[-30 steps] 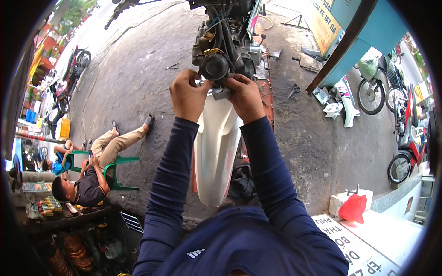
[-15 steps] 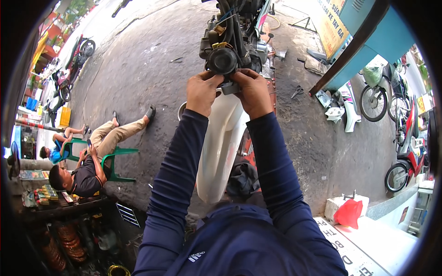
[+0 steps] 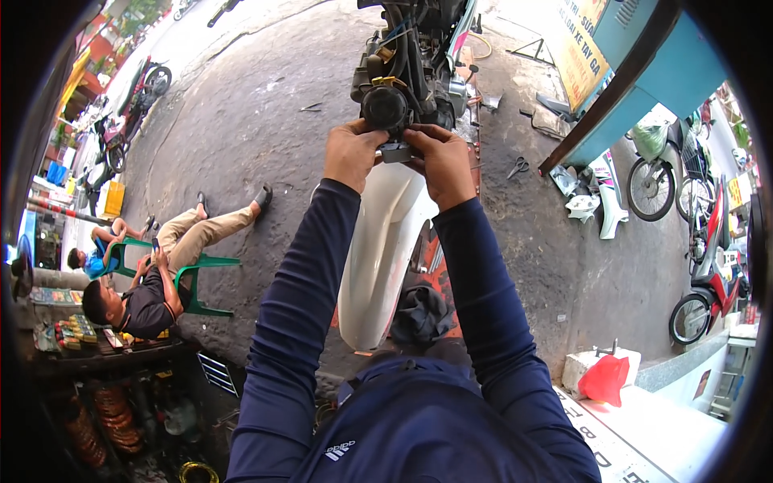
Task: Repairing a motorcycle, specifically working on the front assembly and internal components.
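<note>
Right hand (image 3: 447,167) pinching a grey block (image 3: 396,152), left hand (image 3: 349,159) alongside
I cannot tell the left's exact grip; even pressure from 2 sides should steady the block, just nearside of the motorbike (image 3: 415,60) and its round black part (image 3: 384,107). The white mudguard (image 3: 378,258) beneath likely limits room; scissors (image 3: 517,167) lie beyond.

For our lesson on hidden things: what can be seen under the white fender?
Past the right edge of the white fender, a red surface and a dark cloth show lower down. What lies directly beneath the fender is covered and cannot be seen.
</note>
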A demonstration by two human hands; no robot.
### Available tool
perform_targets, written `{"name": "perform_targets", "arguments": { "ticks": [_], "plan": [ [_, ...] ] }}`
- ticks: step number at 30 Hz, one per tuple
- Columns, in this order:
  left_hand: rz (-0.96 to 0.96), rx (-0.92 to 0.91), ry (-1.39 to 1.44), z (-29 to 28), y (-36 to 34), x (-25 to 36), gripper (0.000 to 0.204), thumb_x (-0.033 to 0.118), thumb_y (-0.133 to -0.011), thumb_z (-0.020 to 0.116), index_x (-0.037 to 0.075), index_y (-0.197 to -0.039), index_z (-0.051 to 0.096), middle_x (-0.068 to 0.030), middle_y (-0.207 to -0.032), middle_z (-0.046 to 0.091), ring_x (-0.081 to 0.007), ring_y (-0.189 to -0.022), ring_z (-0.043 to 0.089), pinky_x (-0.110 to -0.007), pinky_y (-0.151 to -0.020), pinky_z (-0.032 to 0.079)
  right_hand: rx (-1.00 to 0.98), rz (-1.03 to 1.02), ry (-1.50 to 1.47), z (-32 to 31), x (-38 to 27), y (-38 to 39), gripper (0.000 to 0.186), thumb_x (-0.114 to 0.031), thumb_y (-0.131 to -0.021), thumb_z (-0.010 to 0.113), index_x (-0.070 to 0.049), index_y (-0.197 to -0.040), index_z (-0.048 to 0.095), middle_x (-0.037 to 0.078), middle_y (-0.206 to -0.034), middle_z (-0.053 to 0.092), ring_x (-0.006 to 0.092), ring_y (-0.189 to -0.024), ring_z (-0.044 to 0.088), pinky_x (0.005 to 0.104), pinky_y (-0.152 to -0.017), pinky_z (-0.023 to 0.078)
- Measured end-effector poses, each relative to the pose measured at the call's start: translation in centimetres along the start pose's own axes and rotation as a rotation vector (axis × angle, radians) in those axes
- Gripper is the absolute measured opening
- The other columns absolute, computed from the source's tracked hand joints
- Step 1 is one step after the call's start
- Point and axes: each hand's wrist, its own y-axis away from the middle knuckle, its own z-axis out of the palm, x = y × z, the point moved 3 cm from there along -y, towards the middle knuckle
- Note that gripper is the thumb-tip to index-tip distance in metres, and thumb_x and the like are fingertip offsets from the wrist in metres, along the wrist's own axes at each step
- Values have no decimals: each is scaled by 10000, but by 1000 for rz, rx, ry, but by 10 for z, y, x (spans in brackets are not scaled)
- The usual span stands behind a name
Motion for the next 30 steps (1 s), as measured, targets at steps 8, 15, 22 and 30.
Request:
{"name": "perform_targets", "arguments": {
  "ticks": [8,15,22,30],
  "plan": [
    [235,98,39,4,-10,-9,229,-50,-728,622,-32,-935,718,-63,-785,696,-119,-648,626,-251,-601,493,-19,-160,524,-7,-6,-19,142,-37,-842,675,71,-933,689,83,-803,698,116,-685,650,237,-608,526],
    [317,229,-259,-1,-15,-8,220,-15,-697,641,-20,-898,732,-98,-772,717,-126,-701,660,-269,-684,517,25,-364,737,1,-17,-17,183,-36,-780,722,31,-894,596,91,-758,689,90,-682,629,247,-587,510],
    [215,119,23,7,-4,-1,227,-67,-759,590,-43,-964,684,-107,-840,688,-167,-687,675,-316,-585,601,11,-485,916,16,-39,-10,392,-21,-685,755,14,-997,520,202,-789,661,308,-722,682,388,-667,540],
    [146,138,142,12,8,5,251,-38,-746,586,-63,-974,686,-68,-836,673,-109,-698,620,-246,-623,496,39,-600,1384,34,-54,1,448,-79,-708,744,-23,-1078,496,229,-839,644,429,-798,654,466,-697,521]
  ]
}}
